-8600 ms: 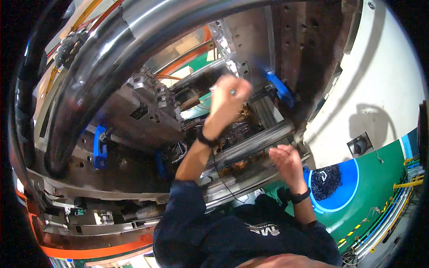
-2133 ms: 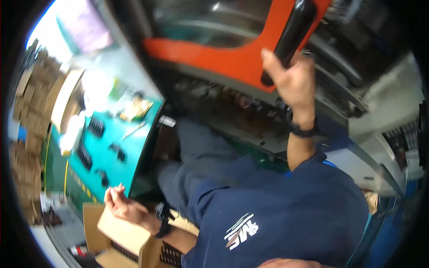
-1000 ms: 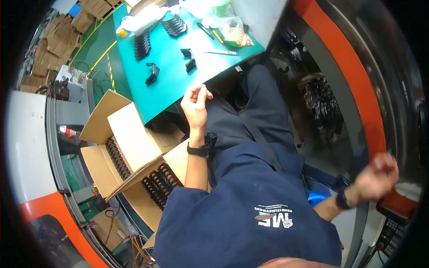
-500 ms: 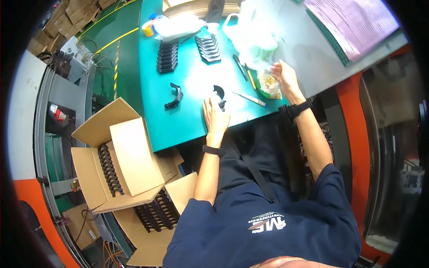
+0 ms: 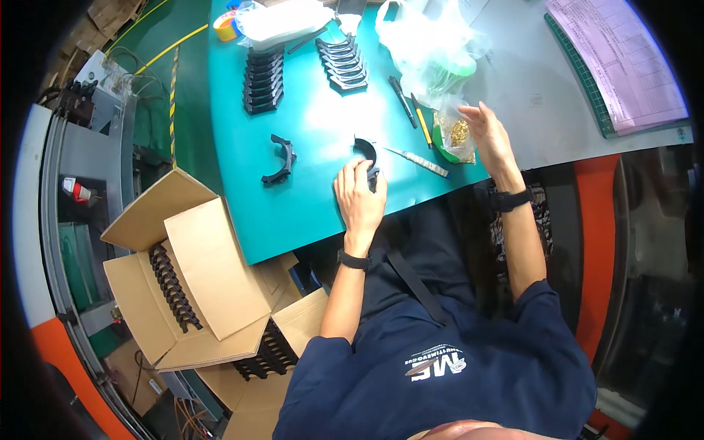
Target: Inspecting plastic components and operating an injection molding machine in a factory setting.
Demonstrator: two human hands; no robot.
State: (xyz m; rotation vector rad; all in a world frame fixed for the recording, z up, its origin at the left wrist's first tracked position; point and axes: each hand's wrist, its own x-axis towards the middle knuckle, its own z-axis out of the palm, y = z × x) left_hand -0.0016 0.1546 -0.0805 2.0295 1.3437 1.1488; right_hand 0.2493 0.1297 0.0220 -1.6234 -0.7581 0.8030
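Observation:
My left hand (image 5: 359,199) is closed on the lower end of a black C-shaped plastic part (image 5: 366,149), keeping it on the green mat near the table's front edge. My right hand (image 5: 491,143) hovers beside a clear plastic bag of small brass-coloured pieces (image 5: 460,133); its fingers are stretched out, and I see nothing in them. A second black C-shaped part (image 5: 280,160) lies by itself to the left. Between my hands rests a slim pen-like tool (image 5: 419,162) with a pointed tip.
Two rows of black parts (image 5: 264,81) (image 5: 343,64) stand farther back. A black pen (image 5: 402,100), a yellow pencil-like tool (image 5: 422,121) and white plastic bags (image 5: 429,44) lie behind the brass pieces. Papers (image 5: 620,62) sit far right. Open cartons (image 5: 220,257) hold more black parts at left.
My right hand has shifted slightly right, its fingers now straighter beside the bag. My left hand stays on the black part. The whole view has shifted a little.

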